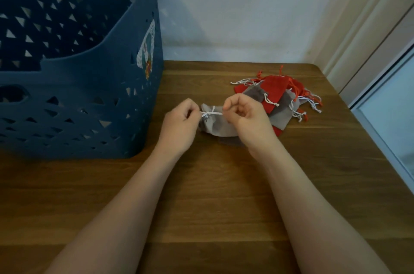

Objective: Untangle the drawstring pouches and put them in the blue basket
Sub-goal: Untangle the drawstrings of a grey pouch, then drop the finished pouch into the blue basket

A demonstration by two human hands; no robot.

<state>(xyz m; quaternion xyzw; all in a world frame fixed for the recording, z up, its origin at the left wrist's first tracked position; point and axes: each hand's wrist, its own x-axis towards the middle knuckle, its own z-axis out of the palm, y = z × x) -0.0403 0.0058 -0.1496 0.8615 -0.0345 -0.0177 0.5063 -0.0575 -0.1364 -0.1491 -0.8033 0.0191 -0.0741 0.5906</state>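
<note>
Head view shows both of your hands over the wooden table [224,195]. Your left hand [179,123] has its fingers curled, and they pinch one end of a white string [211,113]. Your right hand [245,117] is curled too, and it pinches the other end. The string is pulled tight between your two hands. It has a small knot near your left hand.

The string belongs to a grey pouch [215,123]. That pouch is just behind your hands and hangs down between them. You cannot tell if it touches the table.

More pouches lie in a pile [277,96] on the table, just past your right hand. Some are red and some are grey. Their strings are white and red, and they stick out at the back and on the right side of the pile, all mixed up.

The blue basket [74,103] stands on the table to your left, near your left hand. It has lots of little triangle holes in its walls, and a sticker [146,49] on the side that faces the pouches.
</note>
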